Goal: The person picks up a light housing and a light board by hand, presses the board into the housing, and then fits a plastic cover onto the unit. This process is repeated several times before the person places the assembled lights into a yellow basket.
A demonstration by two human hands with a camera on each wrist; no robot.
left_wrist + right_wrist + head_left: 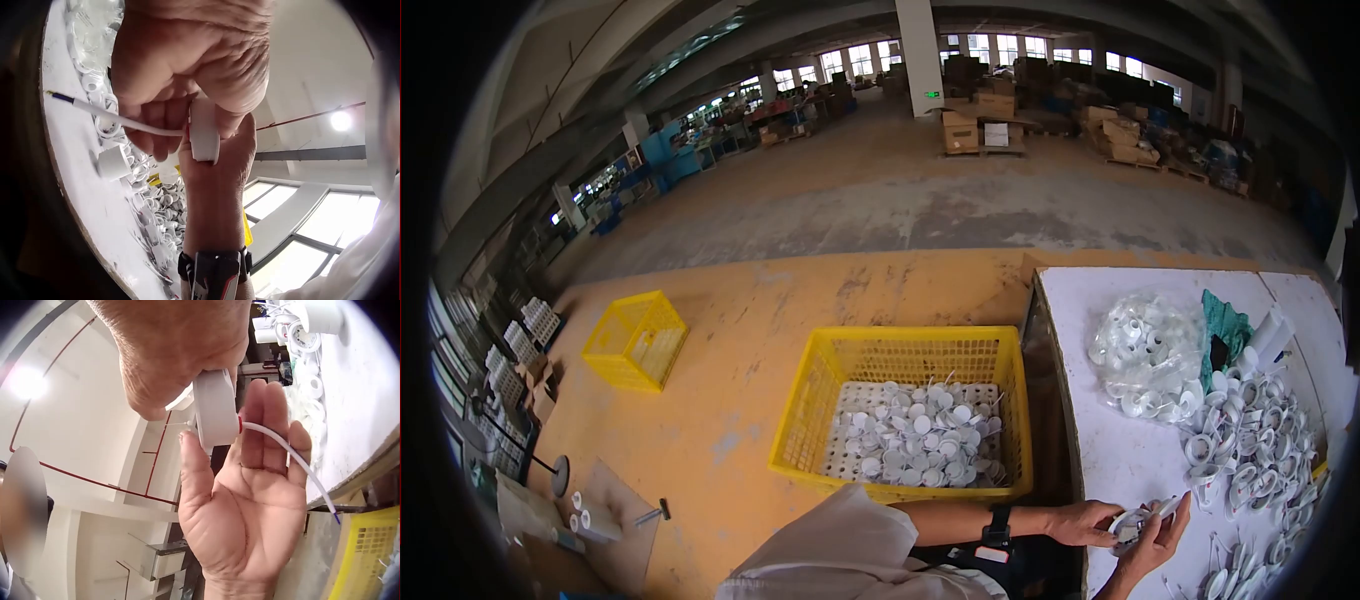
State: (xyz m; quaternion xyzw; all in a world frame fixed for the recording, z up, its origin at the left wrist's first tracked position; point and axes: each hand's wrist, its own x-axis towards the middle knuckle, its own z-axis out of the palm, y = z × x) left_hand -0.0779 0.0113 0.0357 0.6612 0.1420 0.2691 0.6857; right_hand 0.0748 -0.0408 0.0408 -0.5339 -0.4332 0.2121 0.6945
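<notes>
A round white plastic housing (pixel 1128 528) sits between the two hands, over the table's near edge. From its side, at a red fitting, runs a white cable (pixel 287 447) with bare-ended wires. My left hand (pixel 1085 522) holds the housing between thumb and fingers, palm facing up in the right wrist view. Opposite it, my right hand (pixel 1152 545) pinches a thin white round cover (pixel 1168 507) against the housing's far side. In the left wrist view the housing (pixel 204 130) stands edge-on, its inside hidden.
On the white table (pixel 1105 450) lie a heap of white ring-shaped parts (pixel 1250 440), a clear bag of white parts (pixel 1150 350) and a green bag (pixel 1223 325). Left of it stands a yellow crate (pixel 800 420) holding many white discs (pixel 925 430). Another yellow crate (pixel 625 345) lies farther left.
</notes>
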